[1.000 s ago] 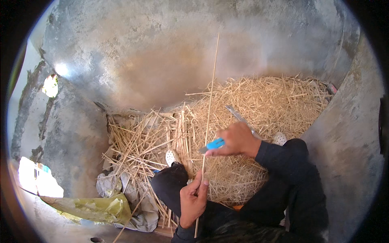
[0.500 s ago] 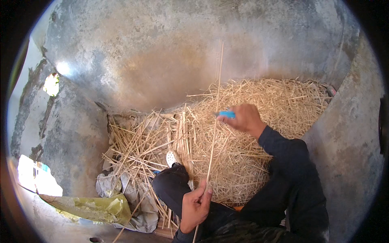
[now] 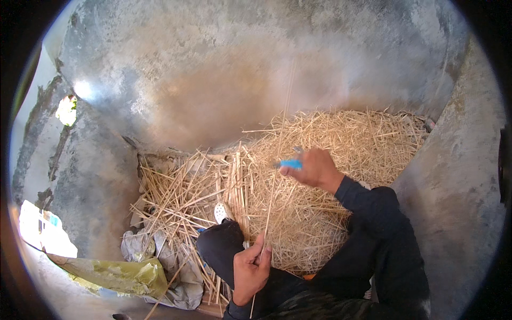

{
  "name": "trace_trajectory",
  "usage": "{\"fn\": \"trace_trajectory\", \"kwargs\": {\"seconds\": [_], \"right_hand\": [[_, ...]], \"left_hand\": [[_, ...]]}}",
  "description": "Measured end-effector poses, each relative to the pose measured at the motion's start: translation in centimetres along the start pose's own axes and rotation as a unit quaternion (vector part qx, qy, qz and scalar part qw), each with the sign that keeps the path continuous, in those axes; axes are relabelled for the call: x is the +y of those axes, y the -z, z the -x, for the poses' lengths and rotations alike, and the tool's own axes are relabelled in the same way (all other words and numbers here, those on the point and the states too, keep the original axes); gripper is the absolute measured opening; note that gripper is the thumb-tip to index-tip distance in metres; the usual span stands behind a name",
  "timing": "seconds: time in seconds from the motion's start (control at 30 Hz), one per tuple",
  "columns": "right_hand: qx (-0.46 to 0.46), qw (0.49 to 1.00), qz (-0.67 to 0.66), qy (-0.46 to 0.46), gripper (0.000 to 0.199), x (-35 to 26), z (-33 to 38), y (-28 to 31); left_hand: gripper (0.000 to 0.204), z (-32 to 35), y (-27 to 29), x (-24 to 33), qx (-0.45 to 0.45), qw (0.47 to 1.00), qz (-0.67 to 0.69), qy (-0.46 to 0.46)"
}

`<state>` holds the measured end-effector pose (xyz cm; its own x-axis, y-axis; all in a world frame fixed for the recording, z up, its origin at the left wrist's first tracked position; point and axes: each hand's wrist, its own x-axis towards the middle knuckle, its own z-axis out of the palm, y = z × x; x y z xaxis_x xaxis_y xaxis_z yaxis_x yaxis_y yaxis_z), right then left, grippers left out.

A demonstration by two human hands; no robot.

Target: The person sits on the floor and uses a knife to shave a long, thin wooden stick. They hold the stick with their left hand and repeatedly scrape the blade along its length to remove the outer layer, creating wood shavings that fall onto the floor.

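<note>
A long, thin, pale strip of bamboo or wood (image 3: 271, 208) stands nearly upright before me, its far end blurred against the wall. My left hand (image 3: 249, 273) pinches it near its lower part, between thumb and fingers, above my lap. Farther up, my right hand (image 3: 320, 168) is closed around a small tool with a blue handle (image 3: 290, 164). The tool's dark end lies at the strip; motion blur hides its exact shape and whether it touches.
Fine shavings (image 3: 346, 144) heap up ahead and to the right. Cut strips (image 3: 176, 184) lie jumbled at the left, near my white shoe (image 3: 223, 213). A yellowish sack (image 3: 128, 274) and grey cloth (image 3: 186, 285) lie lower left. A concrete wall (image 3: 224, 69) rises behind.
My right hand with the blue tool has moved slightly down and left along the strip. The left hand still holds the strip, a little farther left in view.
</note>
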<state>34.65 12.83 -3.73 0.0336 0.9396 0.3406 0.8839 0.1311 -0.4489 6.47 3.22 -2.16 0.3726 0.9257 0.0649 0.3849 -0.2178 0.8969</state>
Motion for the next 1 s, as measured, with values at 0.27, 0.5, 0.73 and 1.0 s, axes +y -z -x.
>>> {"fn": "trace_trajectory", "kwargs": {"seconds": [0.27, 0.5, 0.73, 1.0], "right_hand": [[0.028, 0.999, 0.031, -0.015, 0.082, 0.7, -0.5, -0.6], [0.008, 0.996, 0.011, 0.089, 0.079, -3.4, 3.6, -1.9], [0.004, 1.0, 0.02, -0.021, 0.076, -1.2, 0.3, 0.4], [0.011, 0.996, 0.025, 0.079, 0.072, -4.1, 2.7, -0.6]], "left_hand": [[0.022, 1.6, 0.7, 1.4, -0.021, 0.998, -0.053, -0.029], [0.023, 0.7, 1.2, 1.2, -0.004, 0.995, -0.078, -0.064], [0.028, 0.9, 1.8, 2.2, 0.006, 0.993, -0.095, -0.075], [0.029, -1.0, 1.3, 1.5, 0.001, 0.992, -0.097, -0.086]]}}
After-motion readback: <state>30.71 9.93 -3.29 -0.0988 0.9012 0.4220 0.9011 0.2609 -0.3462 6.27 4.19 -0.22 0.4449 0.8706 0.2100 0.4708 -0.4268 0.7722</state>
